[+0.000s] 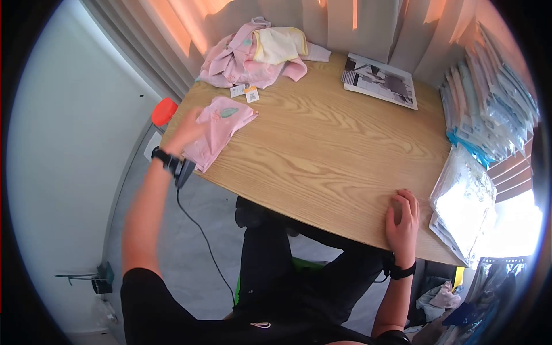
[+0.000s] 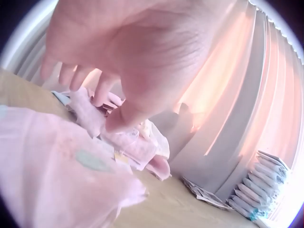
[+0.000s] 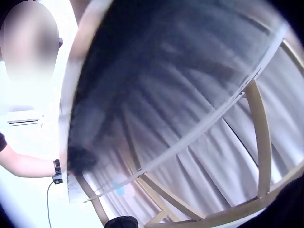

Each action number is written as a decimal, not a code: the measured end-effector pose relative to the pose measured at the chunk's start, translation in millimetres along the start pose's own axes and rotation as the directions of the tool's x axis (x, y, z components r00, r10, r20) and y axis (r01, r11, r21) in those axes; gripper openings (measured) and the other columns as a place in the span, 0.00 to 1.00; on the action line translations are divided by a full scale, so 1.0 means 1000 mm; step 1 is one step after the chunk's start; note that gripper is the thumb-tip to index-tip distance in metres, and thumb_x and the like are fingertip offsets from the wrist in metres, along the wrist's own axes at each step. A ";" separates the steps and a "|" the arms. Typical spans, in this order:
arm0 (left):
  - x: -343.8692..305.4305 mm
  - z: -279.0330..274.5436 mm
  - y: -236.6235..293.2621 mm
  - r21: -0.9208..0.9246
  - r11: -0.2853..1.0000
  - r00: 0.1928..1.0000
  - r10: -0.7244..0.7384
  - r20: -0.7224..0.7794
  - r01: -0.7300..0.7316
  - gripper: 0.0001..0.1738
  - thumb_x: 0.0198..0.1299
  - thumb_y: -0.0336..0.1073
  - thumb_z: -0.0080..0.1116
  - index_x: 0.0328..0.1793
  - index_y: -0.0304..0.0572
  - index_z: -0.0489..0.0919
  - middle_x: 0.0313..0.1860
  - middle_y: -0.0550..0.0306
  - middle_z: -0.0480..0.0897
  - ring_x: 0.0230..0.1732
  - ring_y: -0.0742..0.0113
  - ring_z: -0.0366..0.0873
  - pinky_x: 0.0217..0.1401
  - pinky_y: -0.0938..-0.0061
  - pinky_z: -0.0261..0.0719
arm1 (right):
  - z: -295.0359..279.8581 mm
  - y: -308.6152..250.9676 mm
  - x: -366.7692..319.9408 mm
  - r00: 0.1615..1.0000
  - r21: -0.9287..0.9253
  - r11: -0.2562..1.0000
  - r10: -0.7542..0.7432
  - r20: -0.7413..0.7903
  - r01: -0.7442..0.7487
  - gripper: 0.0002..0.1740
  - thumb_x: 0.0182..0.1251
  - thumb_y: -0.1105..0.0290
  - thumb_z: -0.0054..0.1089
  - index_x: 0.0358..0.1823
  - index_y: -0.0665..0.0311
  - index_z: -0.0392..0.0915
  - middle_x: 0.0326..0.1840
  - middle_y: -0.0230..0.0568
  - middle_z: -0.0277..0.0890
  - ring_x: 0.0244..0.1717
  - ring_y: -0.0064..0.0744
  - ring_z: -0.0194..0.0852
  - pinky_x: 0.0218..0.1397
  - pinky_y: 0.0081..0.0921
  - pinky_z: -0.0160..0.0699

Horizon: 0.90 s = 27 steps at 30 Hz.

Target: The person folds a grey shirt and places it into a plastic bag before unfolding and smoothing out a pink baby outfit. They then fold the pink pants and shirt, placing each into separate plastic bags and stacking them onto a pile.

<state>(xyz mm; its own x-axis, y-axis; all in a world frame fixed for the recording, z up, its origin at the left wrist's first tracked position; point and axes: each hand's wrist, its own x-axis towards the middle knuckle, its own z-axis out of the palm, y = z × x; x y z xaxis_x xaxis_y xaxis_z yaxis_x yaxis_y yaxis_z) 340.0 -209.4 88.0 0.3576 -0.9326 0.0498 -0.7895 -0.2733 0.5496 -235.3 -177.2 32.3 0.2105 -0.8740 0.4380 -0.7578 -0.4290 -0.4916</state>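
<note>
A folded pink garment (image 1: 215, 129) with a green leaf print lies at the table's left edge. My left hand (image 1: 190, 129) is over its left side, blurred in the head view; in the left wrist view the hand (image 2: 128, 57) hangs above the cloth (image 2: 61, 166) with fingers loosely extended, holding nothing. Behind it sits a heap of pink clothing (image 1: 241, 60) with a cream piece (image 1: 280, 45) and paper tags (image 1: 252, 94). My right hand (image 1: 404, 223) rests on the table near its front right edge, fingers slightly bent and holding nothing.
A printed sheet (image 1: 382, 81) lies at the back of the table (image 1: 322, 155). Bagged garments (image 1: 486, 100) are stacked at the right, with a clear plastic package (image 1: 464, 201) nearer the front. A red round object (image 1: 164, 111) stands beyond the left edge. A cable hangs from my left wrist.
</note>
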 end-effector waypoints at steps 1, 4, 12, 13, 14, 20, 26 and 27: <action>0.022 0.000 -0.001 0.013 0.997 0.996 0.074 -0.048 -0.074 0.28 0.53 0.37 0.63 0.61 0.35 0.77 0.61 0.38 0.77 0.66 0.45 0.72 0.69 0.62 0.69 | 0.000 0.000 -0.001 1.000 0.003 1.000 0.012 -0.001 -0.012 0.15 0.57 0.79 0.60 0.47 0.67 0.76 0.57 0.48 0.74 0.65 0.53 0.69 0.69 0.45 0.65; 0.083 0.000 0.004 0.211 0.931 0.941 0.323 -0.097 -0.298 0.26 0.52 0.38 0.64 0.59 0.39 0.80 0.62 0.36 0.76 0.66 0.45 0.72 0.69 0.62 0.69 | 0.000 -0.001 -0.003 0.999 0.007 0.999 0.034 -0.009 -0.034 0.14 0.57 0.79 0.60 0.47 0.66 0.76 0.57 0.48 0.74 0.65 0.53 0.69 0.68 0.44 0.65; 0.184 0.007 0.009 0.310 0.926 0.970 0.239 -0.037 -0.216 0.26 0.47 0.42 0.68 0.54 0.43 0.86 0.61 0.40 0.77 0.63 0.45 0.74 0.70 0.62 0.70 | 0.002 -0.001 -0.002 0.999 -0.013 0.999 0.034 -0.015 -0.035 0.13 0.57 0.79 0.60 0.45 0.66 0.77 0.56 0.47 0.74 0.63 0.53 0.70 0.66 0.45 0.67; 0.193 0.012 -0.002 0.284 0.926 0.963 0.269 -0.036 -0.248 0.28 0.47 0.42 0.67 0.57 0.41 0.85 0.62 0.40 0.77 0.64 0.45 0.74 0.70 0.63 0.69 | 0.001 -0.002 -0.002 0.999 -0.015 0.999 0.039 -0.014 -0.039 0.13 0.57 0.79 0.60 0.45 0.66 0.77 0.56 0.47 0.74 0.63 0.53 0.70 0.66 0.45 0.67; 0.202 0.018 -0.012 0.258 0.924 0.953 0.301 -0.036 -0.282 0.30 0.48 0.43 0.67 0.59 0.38 0.83 0.64 0.40 0.76 0.65 0.46 0.73 0.71 0.63 0.69 | 0.001 -0.002 0.000 0.999 -0.017 0.999 0.044 -0.015 -0.045 0.13 0.57 0.79 0.60 0.44 0.66 0.77 0.56 0.47 0.74 0.63 0.53 0.70 0.66 0.45 0.67; 0.166 0.032 0.049 0.089 0.903 0.749 0.401 -0.528 -0.420 0.31 0.50 0.42 0.67 0.61 0.36 0.78 0.60 0.43 0.79 0.63 0.51 0.76 0.64 0.63 0.74 | 0.000 -0.003 0.001 0.999 -0.011 1.000 0.024 -0.026 -0.024 0.13 0.56 0.79 0.60 0.44 0.65 0.77 0.56 0.48 0.74 0.62 0.52 0.71 0.65 0.44 0.68; 0.030 0.048 0.198 -0.266 0.559 0.617 0.672 -0.409 -0.785 0.35 0.55 0.31 0.59 0.72 0.33 0.68 0.73 0.43 0.68 0.76 0.52 0.62 0.77 0.63 0.59 | 0.002 0.000 -0.001 0.999 0.015 0.999 0.035 -0.028 -0.034 0.15 0.55 0.80 0.61 0.45 0.66 0.76 0.56 0.48 0.75 0.62 0.54 0.70 0.65 0.45 0.68; 0.007 0.058 0.212 -0.327 0.494 0.590 0.717 -0.370 -0.806 0.37 0.54 0.31 0.61 0.73 0.34 0.66 0.74 0.43 0.65 0.77 0.50 0.60 0.77 0.61 0.59 | 0.001 -0.001 0.000 0.999 0.038 0.998 0.049 -0.016 -0.048 0.18 0.55 0.80 0.62 0.49 0.66 0.75 0.57 0.48 0.74 0.63 0.53 0.70 0.66 0.44 0.68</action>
<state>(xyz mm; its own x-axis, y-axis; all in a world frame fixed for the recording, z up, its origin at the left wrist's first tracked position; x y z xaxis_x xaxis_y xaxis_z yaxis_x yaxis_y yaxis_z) 146.4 -287.9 156.5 -0.1706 -0.6589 0.7326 -0.5145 0.6937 0.5041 -233.7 -177.0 31.7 0.1637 -0.8900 0.4256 -0.7431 -0.3949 -0.5401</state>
